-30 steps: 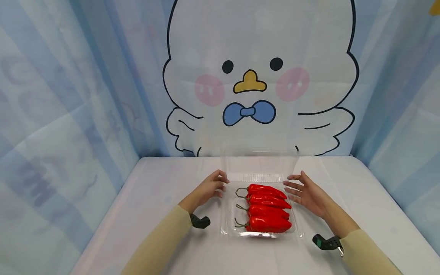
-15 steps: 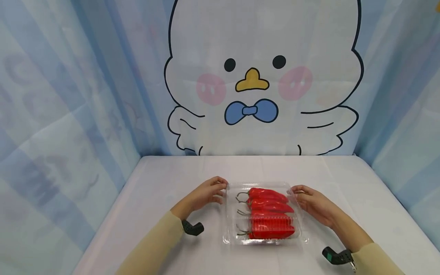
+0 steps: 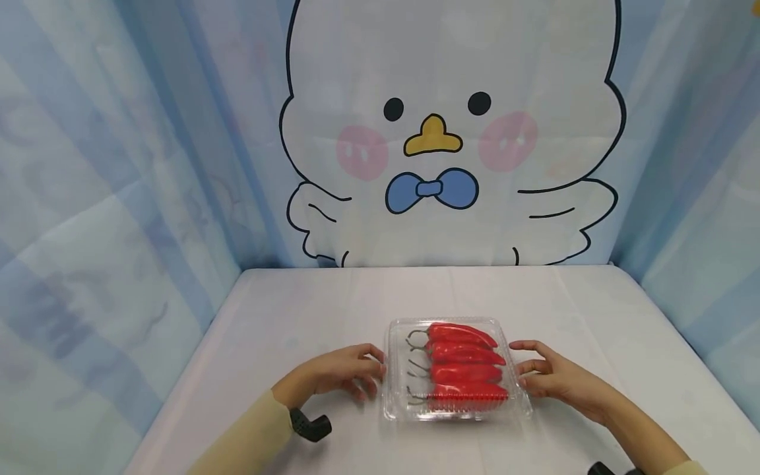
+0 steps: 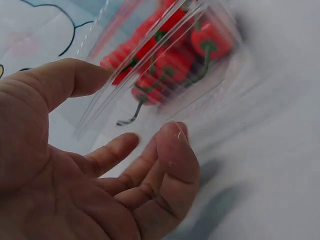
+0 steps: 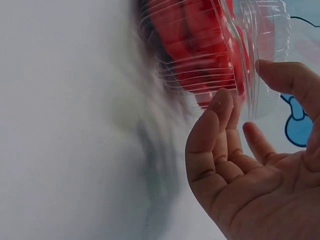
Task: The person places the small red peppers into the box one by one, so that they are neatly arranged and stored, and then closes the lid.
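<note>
A clear plastic clamshell box (image 3: 394,389) sits on the table with its lid lying over several red chili peppers (image 3: 466,373). The peppers lie side by side, green stems toward the left. My left hand (image 3: 343,371) is at the box's left side, fingers loosely bent. In the left wrist view the thumb (image 4: 82,77) overlaps the box's rim, while the other fingers are below it. On the opposite side my right hand (image 3: 558,379) has relaxed fingers at the right rim. The right wrist view shows its thumb (image 5: 285,75) at the plastic edges and its fingertips near the box's ribbed wall.
A white cloth covers the table (image 3: 320,303). Behind it hangs a curtain (image 3: 445,231) printed with a cartoon bird, and blue curtains (image 3: 101,198) enclose the sides. Dark wrist cameras (image 3: 311,425) are strapped to the arms.
The lid, upright at the back a second ago, has swung forward and down over the peppers. Both hands have come nearer along the box's sides.
</note>
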Demonstrator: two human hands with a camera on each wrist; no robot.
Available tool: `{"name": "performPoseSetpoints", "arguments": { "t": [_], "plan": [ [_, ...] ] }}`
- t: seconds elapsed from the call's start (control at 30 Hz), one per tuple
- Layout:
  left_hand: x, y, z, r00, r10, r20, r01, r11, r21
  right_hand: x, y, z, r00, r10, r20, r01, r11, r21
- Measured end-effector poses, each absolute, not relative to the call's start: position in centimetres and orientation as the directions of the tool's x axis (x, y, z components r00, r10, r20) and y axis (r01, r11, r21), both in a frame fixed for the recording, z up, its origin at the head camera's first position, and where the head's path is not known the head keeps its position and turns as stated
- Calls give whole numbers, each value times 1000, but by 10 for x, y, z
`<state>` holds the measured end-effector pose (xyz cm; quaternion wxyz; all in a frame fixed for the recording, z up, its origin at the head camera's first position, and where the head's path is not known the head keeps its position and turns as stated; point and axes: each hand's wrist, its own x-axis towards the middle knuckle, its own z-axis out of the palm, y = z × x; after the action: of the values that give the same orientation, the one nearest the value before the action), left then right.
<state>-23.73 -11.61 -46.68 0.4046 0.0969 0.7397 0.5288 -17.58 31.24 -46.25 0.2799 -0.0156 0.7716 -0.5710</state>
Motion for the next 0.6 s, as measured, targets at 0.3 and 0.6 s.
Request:
{"name": "performPoseSetpoints", "arguments": {
  "t": [0.3, 0.6],
  "plan": [
    [-214, -115, -457, -472, 687, -553, -195, 530, 825, -157, 321, -466, -740, -481, -470, 301, 387, -871],
    [-210, -113, -458, -422, 730, -538, -215, 496, 842, -154, 317, -470, -649, -632, -423, 300, 299, -906]
  ]
}}
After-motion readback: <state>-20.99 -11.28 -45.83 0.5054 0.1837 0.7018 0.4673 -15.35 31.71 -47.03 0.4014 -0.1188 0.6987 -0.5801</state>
